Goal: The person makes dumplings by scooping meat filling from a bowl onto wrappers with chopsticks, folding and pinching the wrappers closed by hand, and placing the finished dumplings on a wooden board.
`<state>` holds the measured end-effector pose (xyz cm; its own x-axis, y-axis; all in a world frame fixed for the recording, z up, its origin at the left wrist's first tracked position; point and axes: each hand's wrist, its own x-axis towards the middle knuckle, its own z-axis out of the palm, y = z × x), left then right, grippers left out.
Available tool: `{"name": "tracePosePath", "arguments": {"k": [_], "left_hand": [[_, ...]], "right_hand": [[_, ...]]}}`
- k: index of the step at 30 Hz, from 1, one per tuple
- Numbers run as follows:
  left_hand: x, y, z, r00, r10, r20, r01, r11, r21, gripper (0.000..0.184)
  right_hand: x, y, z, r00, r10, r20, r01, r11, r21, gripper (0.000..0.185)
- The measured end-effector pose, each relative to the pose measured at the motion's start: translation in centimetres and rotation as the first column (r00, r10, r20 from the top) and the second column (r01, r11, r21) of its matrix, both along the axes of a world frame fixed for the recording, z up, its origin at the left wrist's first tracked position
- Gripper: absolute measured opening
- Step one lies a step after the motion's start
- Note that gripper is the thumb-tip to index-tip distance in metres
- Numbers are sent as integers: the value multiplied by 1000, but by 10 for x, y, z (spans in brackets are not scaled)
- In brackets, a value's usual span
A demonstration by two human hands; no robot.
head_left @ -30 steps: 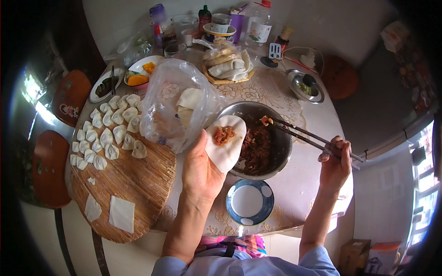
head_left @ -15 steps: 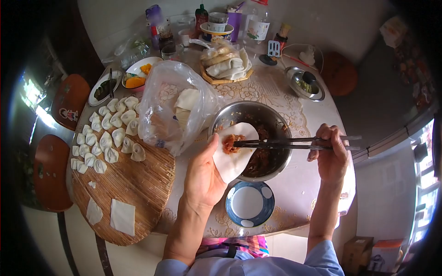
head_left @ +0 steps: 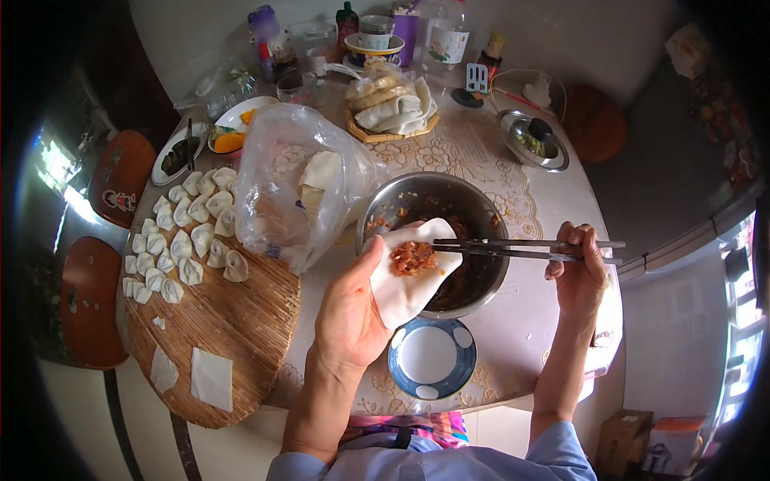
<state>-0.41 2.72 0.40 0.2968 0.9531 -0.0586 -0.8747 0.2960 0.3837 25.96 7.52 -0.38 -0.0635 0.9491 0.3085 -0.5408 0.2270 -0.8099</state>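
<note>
My left hand (head_left: pixel 350 309) holds a white dough wrapper (head_left: pixel 399 297) near the left rim of a metal bowl (head_left: pixel 491 286). A clump of reddish meat filling (head_left: pixel 413 258) lies on the wrapper. My right hand (head_left: pixel 579 263) grips dark chopsticks (head_left: pixel 513 249), whose tips are at the filling's right edge. More filling is inside the bowl, partly hidden by the wrapper. Below the bowl stands a blue-rimmed plate (head_left: pixel 431 358).
Folded dumplings (head_left: pixel 190 271) and a flat wrapper (head_left: pixel 212 378) rest on a round wooden board (head_left: pixel 241 337) at left. Beside it lies a plastic bag (head_left: pixel 273 176). Behind are a woven basket (head_left: pixel 393 138), dishes and bottles; a metal dish (head_left: pixel 555 163) sits at right.
The chopsticks have moved left from above the bowl to the wrapper, and the filling clump looks larger. My left hand and the wrapper have shifted slightly right and down.
</note>
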Motion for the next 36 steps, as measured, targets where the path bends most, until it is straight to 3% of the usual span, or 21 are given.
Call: {"name": "tracePosePath", "arguments": {"k": [5,6,10,13,26,29,36], "left_hand": [[7,-1,0,998,-55,7,56,997,-44,43],[8,0,-1,999,-45,-5,45,998,-41,44],[7,0,-2,1000,-7,-9,7,999,-34,44],[8,0,-1,1000,-27,-1,27,999,-28,44],[15,-1,0,994,-80,-76,79,997,-15,44],[15,-1,-3,988,-90,-128,88,996,-20,44],[15,1,-5,996,-66,-68,62,996,-66,43]], "right_hand": [[-7,-2,-4,995,67,79,-65,998,-18,27],[-7,-4,-2,993,16,118,-13,1000,-27,28],[11,-7,-1,997,-55,48,52,998,46,28],[12,-8,-2,998,34,-56,-31,998,63,25],[6,-10,-5,999,22,28,-24,996,82,27],[4,-10,-4,1000,2,-4,-2,997,81,26],[8,-11,-3,998,18,-67,-11,995,99,26]]}}
